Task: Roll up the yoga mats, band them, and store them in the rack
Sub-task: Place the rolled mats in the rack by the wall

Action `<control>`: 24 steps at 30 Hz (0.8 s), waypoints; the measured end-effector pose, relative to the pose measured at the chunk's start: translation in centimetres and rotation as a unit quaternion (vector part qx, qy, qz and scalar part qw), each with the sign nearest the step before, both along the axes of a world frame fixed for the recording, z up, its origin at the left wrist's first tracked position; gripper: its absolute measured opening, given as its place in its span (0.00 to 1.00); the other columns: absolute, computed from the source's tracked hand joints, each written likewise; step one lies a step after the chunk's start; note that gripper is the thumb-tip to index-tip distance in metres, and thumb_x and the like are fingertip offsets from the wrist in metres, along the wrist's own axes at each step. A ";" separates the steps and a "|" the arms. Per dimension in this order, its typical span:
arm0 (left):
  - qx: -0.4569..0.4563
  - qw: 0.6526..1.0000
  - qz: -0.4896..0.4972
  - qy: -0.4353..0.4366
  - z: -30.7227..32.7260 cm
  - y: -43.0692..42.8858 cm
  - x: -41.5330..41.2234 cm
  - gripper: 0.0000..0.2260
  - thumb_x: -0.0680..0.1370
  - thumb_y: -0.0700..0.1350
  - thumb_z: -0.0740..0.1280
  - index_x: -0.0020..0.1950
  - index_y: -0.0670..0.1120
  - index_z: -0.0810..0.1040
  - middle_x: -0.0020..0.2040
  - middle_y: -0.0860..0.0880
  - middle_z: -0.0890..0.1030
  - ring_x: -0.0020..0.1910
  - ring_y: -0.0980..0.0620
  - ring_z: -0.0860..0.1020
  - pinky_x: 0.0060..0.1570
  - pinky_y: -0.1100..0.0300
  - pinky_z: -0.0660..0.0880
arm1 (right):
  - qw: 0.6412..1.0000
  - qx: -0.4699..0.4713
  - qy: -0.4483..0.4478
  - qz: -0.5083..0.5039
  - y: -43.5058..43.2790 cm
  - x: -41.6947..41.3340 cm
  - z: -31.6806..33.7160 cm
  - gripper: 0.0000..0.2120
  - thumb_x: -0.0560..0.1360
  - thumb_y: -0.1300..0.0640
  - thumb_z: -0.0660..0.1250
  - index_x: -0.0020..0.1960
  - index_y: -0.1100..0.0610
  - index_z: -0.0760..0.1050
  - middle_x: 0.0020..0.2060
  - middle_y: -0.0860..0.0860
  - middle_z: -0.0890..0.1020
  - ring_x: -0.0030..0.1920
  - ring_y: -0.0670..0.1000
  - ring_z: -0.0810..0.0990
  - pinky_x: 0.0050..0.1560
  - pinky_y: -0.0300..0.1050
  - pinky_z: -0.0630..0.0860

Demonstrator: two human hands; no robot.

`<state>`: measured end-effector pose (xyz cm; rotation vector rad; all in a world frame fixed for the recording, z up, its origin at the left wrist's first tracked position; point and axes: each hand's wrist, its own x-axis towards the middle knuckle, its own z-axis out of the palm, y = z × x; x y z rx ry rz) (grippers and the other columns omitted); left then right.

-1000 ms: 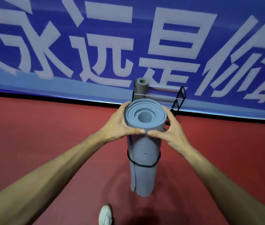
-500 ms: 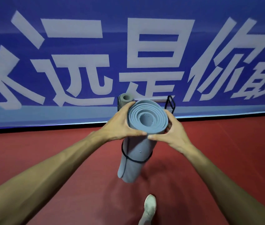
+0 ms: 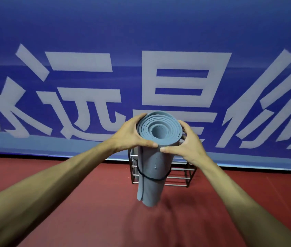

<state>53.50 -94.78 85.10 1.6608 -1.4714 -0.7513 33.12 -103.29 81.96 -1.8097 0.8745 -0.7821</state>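
A rolled grey-blue yoga mat (image 3: 154,168) hangs upright in the air, a black elastic band (image 3: 151,178) around its lower half. My left hand (image 3: 130,134) grips its top from the left and my right hand (image 3: 188,143) grips it from the right, thumbs nearly meeting in front. Behind and below the roll stands a black and silver wire rack (image 3: 178,173) on the floor, partly hidden by the mat. The mat's lower end floats above the floor in front of the rack.
A blue banner wall (image 3: 159,41) with large white characters rises right behind the rack. Red floor (image 3: 87,202) spreads left, right and in front.
The rack has come closer and now sits directly behind the held mat. The second rolled mat in the rack and my shoe are out of sight.
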 end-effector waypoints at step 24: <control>-0.044 0.998 0.032 0.016 0.4 -30.6 9.6 0.36 0.58 0.52 0.83 0.59 0.56 0.68 0.51 0.64 0.74 0.50 0.73 0.73 0.46 0.77 0.70 | 0.994 -0.001 0.074 0.075 -31.2 9.6 4.8 0.41 0.55 0.53 0.81 0.66 0.43 0.71 0.57 0.39 0.80 0.60 0.39 0.76 0.56 0.37 0.74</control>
